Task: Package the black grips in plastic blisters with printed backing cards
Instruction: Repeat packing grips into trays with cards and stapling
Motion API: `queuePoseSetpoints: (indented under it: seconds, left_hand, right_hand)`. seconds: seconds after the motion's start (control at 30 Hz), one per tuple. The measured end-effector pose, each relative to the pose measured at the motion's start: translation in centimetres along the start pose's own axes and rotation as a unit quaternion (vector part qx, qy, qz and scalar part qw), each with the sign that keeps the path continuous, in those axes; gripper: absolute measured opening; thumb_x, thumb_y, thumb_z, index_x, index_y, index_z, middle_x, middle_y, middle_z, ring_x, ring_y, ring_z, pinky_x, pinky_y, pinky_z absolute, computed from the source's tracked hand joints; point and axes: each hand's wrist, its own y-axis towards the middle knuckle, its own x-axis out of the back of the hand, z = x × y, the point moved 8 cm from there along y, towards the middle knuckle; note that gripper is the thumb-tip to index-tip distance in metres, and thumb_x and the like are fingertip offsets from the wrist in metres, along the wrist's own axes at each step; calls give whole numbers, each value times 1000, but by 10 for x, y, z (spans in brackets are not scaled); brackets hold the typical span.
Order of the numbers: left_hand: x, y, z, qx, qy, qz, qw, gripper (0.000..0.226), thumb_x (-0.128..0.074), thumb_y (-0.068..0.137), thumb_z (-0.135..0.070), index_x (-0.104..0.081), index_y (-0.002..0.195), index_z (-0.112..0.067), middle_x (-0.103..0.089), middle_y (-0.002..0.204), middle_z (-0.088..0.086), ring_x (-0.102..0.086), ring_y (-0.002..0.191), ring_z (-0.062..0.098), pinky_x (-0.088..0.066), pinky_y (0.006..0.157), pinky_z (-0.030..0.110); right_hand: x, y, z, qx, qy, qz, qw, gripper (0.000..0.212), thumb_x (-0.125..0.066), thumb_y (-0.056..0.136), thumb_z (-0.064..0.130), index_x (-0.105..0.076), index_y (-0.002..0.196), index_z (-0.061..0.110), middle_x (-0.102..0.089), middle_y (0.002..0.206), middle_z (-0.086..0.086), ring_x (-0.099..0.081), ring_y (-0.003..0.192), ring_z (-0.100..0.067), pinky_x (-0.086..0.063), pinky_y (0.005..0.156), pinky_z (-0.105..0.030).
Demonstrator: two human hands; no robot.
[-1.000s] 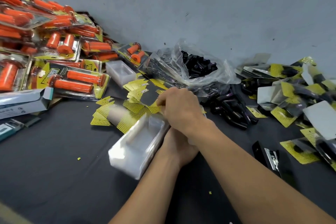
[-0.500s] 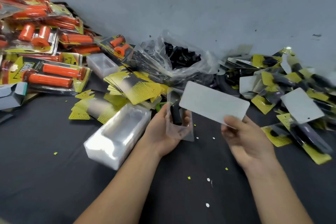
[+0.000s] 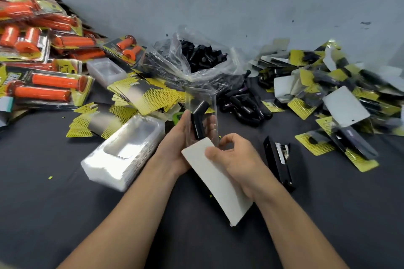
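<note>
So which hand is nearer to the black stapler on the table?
Right. The right hand, pinching the white card, is just left of the stapler; the left hand, holding the blister, lies farther left.

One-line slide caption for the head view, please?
Left hand holds a clear blister containing black grips; right hand pinches the backing card below it.

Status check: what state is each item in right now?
Left grip: curled round the blister.
Right grip: pinching the card.
Blister: held upright, black handle inside.
Card: white side up, top end at the blister's bottom.
Bag: open, black handles inside.
Stapler: lying on the table, untouched.
</note>
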Motion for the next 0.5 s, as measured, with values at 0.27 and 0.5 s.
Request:
queuePoseSetpoints:
  seconds: [0.27, 0.5]
  left_hand:
    - [-3, 1, -8, -42, -23, 14, 999, 62, -46, 101, -51, -81, 95, 0, -73, 105, 12, -68, 97, 23, -60, 86, 39]
    - [4, -2, -9, -87, 65, -36, 993, 47, -47, 106, -42, -76, 107, -5, -73, 113, 14, -73, 98, 24, -59, 93, 35]
  right_hand:
    - [-2, 5, -3, 10, 6, 4, 1000, 23, -73, 91, 37, -76, 80, 17, -78, 76, -5, -75, 66, -23, -62, 70, -55]
    - [15, 9, -5, 29, -6, -96, 995, 38, -66, 95, 37, -61, 76, 5, -60, 65, -1, -53, 62, -18, -45, 59, -34]
